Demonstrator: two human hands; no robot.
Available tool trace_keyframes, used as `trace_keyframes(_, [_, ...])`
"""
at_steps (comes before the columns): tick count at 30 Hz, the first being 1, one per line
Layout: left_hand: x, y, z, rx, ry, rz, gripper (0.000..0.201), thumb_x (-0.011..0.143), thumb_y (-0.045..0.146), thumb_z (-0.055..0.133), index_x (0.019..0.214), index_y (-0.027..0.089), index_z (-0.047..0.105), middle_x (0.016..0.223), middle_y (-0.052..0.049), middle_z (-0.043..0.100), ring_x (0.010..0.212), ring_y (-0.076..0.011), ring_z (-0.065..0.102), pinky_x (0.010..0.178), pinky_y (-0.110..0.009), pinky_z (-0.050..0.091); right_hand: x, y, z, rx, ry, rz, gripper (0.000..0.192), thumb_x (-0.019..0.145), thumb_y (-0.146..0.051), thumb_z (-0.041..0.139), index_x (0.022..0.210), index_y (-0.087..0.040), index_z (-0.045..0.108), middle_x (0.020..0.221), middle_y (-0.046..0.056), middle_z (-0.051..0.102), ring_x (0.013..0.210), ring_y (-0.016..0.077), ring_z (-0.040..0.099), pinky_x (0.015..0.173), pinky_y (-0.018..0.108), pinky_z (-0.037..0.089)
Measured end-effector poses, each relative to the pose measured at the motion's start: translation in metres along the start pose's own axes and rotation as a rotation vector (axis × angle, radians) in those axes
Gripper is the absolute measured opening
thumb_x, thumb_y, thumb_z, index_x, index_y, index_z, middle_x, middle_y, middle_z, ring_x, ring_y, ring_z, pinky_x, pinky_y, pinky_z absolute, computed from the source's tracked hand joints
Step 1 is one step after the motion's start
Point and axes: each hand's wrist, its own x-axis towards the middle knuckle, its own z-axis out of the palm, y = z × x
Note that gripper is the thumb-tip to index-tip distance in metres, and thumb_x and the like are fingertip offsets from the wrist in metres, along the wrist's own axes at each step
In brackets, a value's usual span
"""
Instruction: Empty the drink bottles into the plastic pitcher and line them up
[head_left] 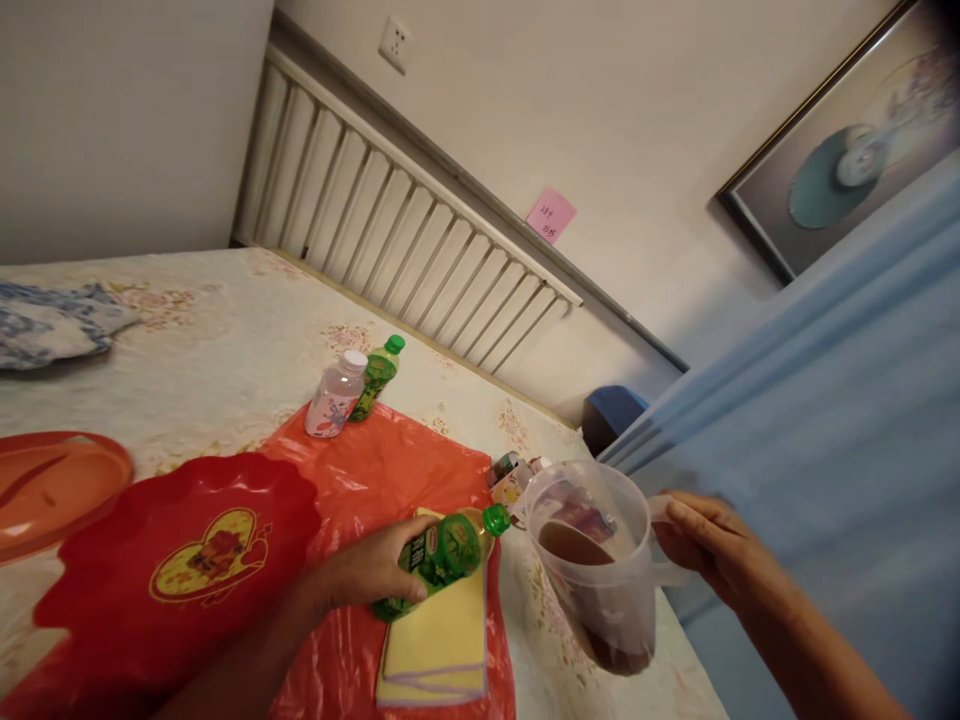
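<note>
My left hand (pixel 379 562) is wrapped round a green-labelled plastic bottle (pixel 442 555), tilted with its uncapped-looking green neck toward the jug. In my right hand (pixel 701 535) is the handle of a clear plastic jug (pixel 607 590), which holds dark brown liquid and leans a little. The bottle mouth is close to the jug's rim but apart from it. A folded yellow cloth (pixel 439 650) lies under the bottle on a red plastic sheet (pixel 390 455). Behind the jug, a patterned cup (pixel 514 485) is partly hidden.
A red scalloped tray (pixel 289 510) and an orange lid-like dish (pixel 60 500) lie at left. Further back stand a white-capped bottle (pixel 335 398) and a second green bottle (pixel 379 372). A radiator (pixel 405 235) runs behind the table; a blue curtain (pixel 825 420) hangs at right.
</note>
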Motion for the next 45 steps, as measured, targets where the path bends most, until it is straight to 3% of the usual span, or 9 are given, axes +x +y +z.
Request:
trace_keyframes(14, [-0.002,0.01,0.002,0.04,0.008,-0.058,0.082,0.058,0.013,0.067,0.137,0.024,0.046,0.118,0.001,0.067,0.107,-0.0223,0.06,0.085,-0.027,0.05,0.004,-0.017,-0.002,-0.105,-0.081,0.008,0.049,0.088,-0.058,0.057,0.061,-0.019,0.045,0.054,-0.008,0.022,0.05,0.008,0.015,0.047,0.027,0.011])
trace_keyframes(24, [-0.003,0.013,0.002,0.067,0.022,-0.049,0.074,0.059,0.01,0.068,0.13,0.023,0.052,0.119,0.001,0.067,0.106,-0.0227,0.061,0.086,-0.028,0.05,0.006,-0.024,-0.003,-0.177,-0.1,-0.004,0.051,0.088,-0.06,0.055,0.06,-0.02,0.041,0.054,-0.008,0.023,0.05,0.0078,0.016,0.047,0.026,0.012])
trace_keyframes(45, [-0.002,0.008,0.001,0.035,-0.002,-0.017,0.073,0.058,0.013,0.067,0.128,0.023,0.051,0.116,0.001,0.066,0.107,-0.0243,0.061,0.085,-0.028,0.05,0.012,-0.036,-0.003,-0.282,-0.133,0.007,0.048,0.088,-0.06,0.054,0.062,-0.02,0.047,0.055,-0.007,0.023,0.051,0.0088,0.016,0.047,0.027,0.013])
